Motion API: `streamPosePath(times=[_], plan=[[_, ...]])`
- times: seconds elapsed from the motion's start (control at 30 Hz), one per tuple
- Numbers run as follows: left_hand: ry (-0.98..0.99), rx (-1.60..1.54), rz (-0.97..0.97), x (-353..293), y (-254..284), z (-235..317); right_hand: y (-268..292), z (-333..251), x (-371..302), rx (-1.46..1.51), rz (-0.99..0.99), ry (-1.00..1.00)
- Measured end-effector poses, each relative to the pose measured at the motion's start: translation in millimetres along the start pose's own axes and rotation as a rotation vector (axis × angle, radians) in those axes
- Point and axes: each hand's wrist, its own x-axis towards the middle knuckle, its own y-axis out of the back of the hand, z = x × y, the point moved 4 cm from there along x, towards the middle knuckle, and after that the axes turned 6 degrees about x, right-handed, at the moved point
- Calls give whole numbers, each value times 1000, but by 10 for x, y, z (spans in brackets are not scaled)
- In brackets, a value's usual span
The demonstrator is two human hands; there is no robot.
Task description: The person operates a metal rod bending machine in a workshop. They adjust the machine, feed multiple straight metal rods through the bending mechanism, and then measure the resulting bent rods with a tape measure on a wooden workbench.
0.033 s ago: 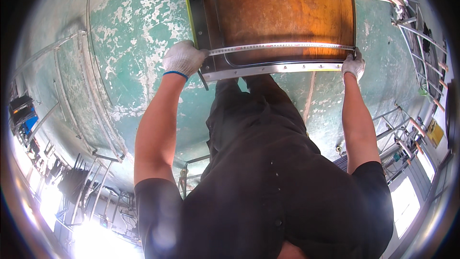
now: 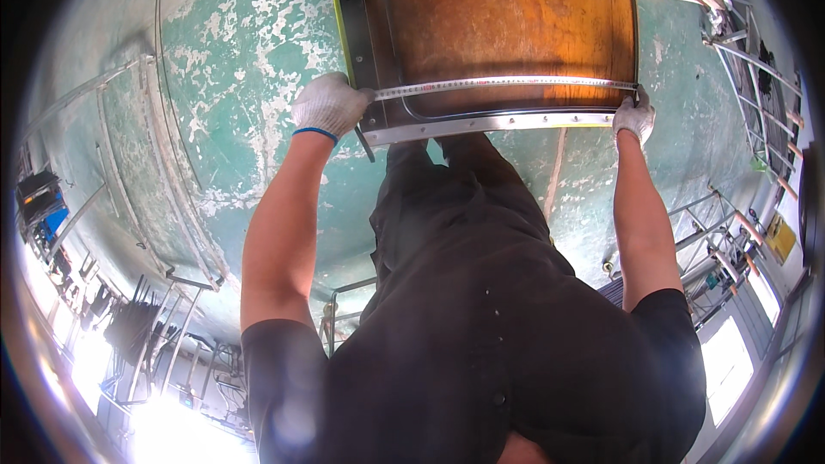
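Note:
A white tape measure blade [image 2: 507, 81] is stretched from left to right across the near end of a brown, worn wooden-topped bench [image 2: 507, 17]. My left hand [image 2: 326, 105], in a white knit glove with a blue cuff, is closed on the tape at the bench's left edge. At the right edge my right hand [image 2: 634, 116], gloved in white too, pinches the tape's other end. The tape case is not visible; the gloves hide both ends. Below the tape, a pale metal strip with holes [image 2: 481, 126] borders the near edge.
A dark strip with bolts and a yellow-green edge [image 2: 350, 21] lines the bench's left side. Metal racks [image 2: 756, 77] holding rods stand at right. Another frame [image 2: 159, 326] with dark stock is at lower left. The green floor [image 2: 249, 51] has peeling paint.

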Motion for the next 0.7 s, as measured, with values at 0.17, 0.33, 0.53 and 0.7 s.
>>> streamPosePath(times=[0.17,0.33,0.53,0.7], plan=[[1,-4,-18,-4,-23,-36,12,-29,-12,-25,18,7],[13,-10,-36,-12,-13,-31,19,-56,-12,-35,25,12],[10,-28,-24,-5,-48,-58,-42,48,35,10,35,27],[1,-29,-33,-35,-14,-45,-88,138,70,41,25,35]])
